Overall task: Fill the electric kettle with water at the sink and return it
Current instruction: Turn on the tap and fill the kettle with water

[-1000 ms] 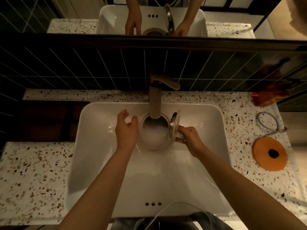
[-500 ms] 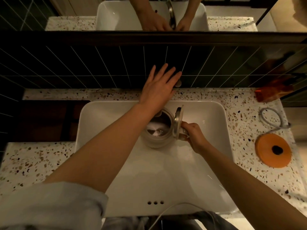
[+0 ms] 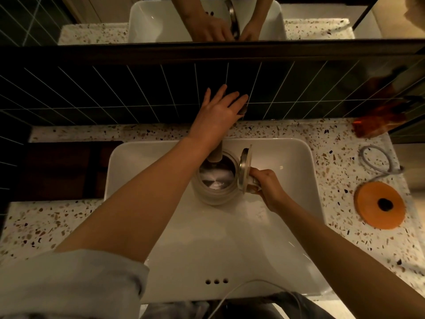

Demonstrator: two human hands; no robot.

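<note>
A cream electric kettle stands in the white sink under the tap spout, its lid flipped up on the right. Water lies in its bottom. My right hand is closed around the kettle's handle. My left hand lies flat on top of the tap lever with its fingers spread, hiding most of the tap. No water stream is visible.
The orange kettle base with its grey cord sits on the terrazzo counter right of the sink. An amber bottle lies at the back right. Dark tiles and a mirror rise behind. A white cable hangs at the near edge.
My left hand left the kettle's side and went up and back onto the tap lever. The foaming water stream seen one second ago has stopped. My right hand kept hold of the handle.
</note>
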